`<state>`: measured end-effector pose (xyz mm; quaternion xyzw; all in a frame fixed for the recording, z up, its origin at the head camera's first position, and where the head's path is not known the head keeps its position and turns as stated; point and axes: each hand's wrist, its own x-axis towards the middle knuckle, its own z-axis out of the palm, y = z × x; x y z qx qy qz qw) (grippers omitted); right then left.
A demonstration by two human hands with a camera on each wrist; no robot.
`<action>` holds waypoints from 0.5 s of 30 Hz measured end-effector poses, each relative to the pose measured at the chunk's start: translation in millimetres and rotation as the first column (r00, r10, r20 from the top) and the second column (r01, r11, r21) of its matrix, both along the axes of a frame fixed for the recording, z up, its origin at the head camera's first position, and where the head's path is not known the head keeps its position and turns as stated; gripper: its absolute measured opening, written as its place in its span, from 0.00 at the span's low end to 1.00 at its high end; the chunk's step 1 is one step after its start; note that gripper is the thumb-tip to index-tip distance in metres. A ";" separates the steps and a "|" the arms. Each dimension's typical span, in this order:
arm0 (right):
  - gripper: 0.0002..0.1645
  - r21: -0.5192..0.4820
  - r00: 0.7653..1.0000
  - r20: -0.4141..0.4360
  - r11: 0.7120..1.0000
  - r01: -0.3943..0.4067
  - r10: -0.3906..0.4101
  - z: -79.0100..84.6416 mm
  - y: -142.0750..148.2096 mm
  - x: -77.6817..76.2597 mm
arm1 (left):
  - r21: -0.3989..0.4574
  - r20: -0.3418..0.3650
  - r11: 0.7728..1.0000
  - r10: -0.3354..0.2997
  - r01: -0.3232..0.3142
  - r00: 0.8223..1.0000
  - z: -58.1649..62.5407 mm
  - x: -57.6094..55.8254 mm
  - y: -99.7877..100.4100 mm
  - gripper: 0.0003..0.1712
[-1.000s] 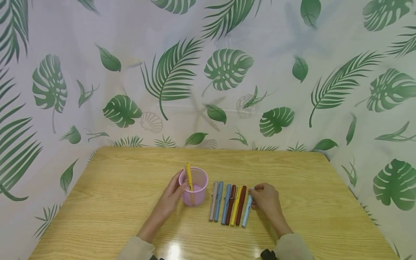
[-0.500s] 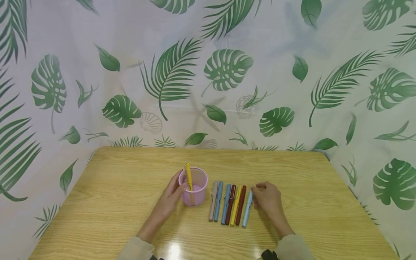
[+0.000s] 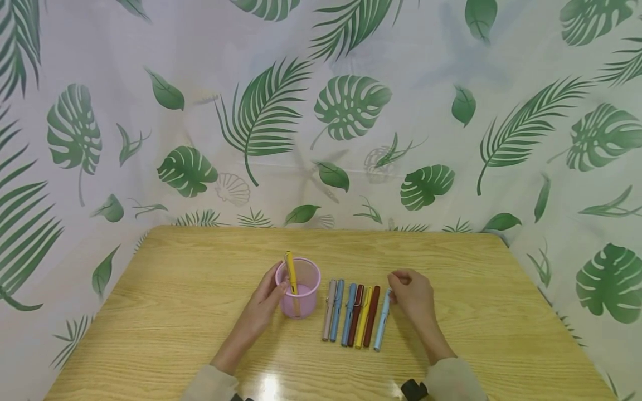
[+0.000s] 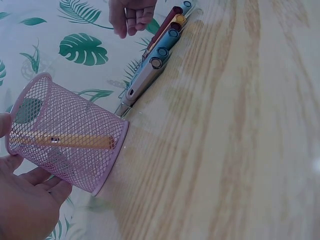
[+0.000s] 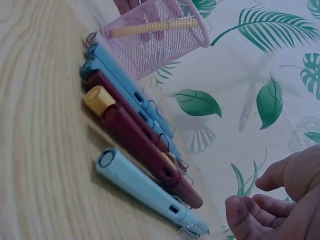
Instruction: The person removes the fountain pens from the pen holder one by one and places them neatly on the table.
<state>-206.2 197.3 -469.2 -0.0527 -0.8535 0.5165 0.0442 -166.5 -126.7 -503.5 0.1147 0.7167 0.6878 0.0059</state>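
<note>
My left hand [image 3: 259,306] grips a pink mesh pen cup [image 3: 307,305] by its left side, thumb at the rim. One yellow pen [image 3: 291,270] leans inside it, poking above the rim. Right of the cup lies a row of capped pens: a greyish one [image 3: 329,314], two blue ones, a dark red, a yellow [image 3: 363,320] and another dark red [image 3: 371,318]. A light blue pen [image 3: 382,326] ends the row, slightly apart. By its clip end is my right hand [image 3: 415,295], holding nothing; in the right wrist view its thumb and loosely bent fingers are apart.
The wooden table [image 3: 200,267] runs back to a white cloth [image 3: 281,206] printed with green leaves. Beige sleeves [image 3: 453,379] cover both forearms near the front.
My right hand has let go of the light blue pen's far end and moved slightly up and away. My left hand and the cup have stayed put.
</note>
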 end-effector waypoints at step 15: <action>0.18 -0.153 0.999 -0.015 0.987 -0.053 0.051 11.9 -28.3 -4.8 | 0.000 0.009 1.000 -0.010 0.010 1.000 0.7 1.4 -0.1 0.34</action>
